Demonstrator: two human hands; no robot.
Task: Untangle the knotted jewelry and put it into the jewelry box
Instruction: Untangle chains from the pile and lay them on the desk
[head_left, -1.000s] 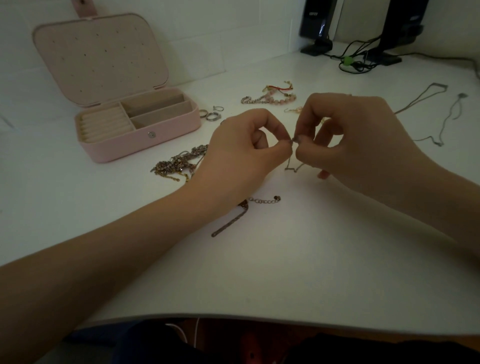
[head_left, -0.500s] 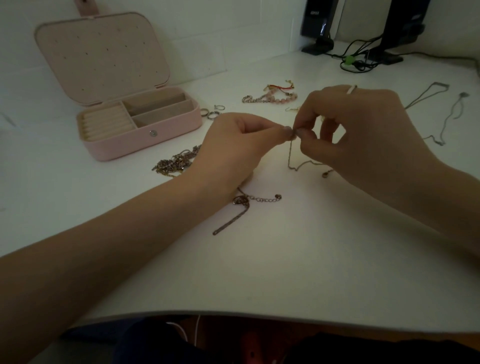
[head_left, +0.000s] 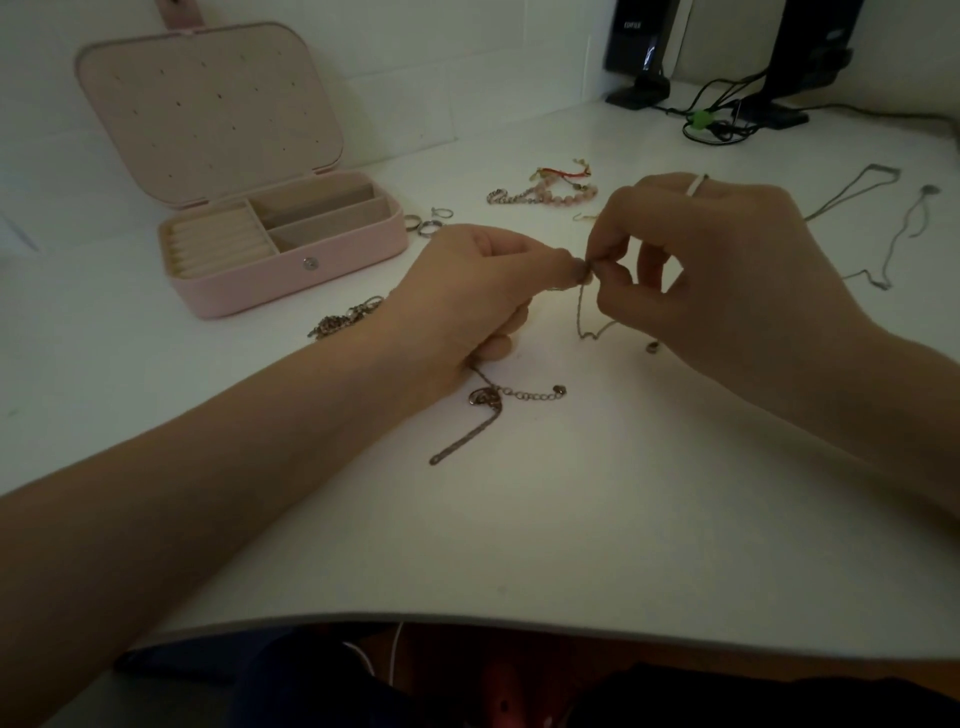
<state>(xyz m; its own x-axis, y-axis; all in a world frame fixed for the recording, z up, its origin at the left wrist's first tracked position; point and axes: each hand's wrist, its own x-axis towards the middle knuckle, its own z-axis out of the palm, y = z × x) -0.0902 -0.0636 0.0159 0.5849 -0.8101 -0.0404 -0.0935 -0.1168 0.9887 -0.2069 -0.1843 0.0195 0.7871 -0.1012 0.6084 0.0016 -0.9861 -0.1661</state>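
Box (head_left: 291, 270) open (compartments bare); hands (head_left: 587, 270) pinch chain (head_left: 582, 312).

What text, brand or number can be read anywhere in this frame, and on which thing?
"EDIFIER", or close to it: small pale lettering on the left black speaker, blurred, so the reading is unsure.
Right black speaker: a faint mark, too blurred to read.
Pink jewelry box: no text, only a metal snap.
Jewelry and table: no text.
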